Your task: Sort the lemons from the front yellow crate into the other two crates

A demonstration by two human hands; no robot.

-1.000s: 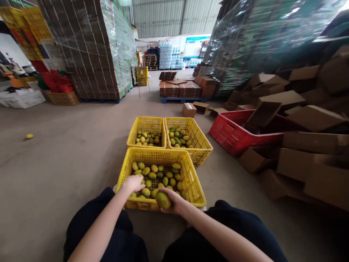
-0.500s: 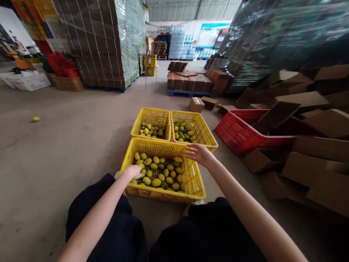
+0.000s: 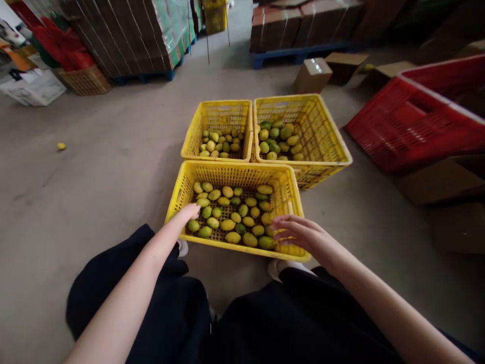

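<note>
A yellow plastic crate with several yellow-green fruits spread over its bottom stands on the floor between my feet. My left hand reaches over its left side, fingers close together beside a green fruit; whether they grip anything is hidden. Over the crate's right side is my right hand, its fingers stretched out and holding nothing. Directly behind stand two more yellow crates, the left one and the right one, each with several similar fruits inside.
A red crate and cardboard boxes lie to the right. Farther back are a small carton and a blue pallet with stacked cartons. One yellow fruit lies on the floor at left.
The view has tilted down, so the crates look larger. My right hand has moved from the crate's back right corner toward its front right. My left hand stays at the left side.
</note>
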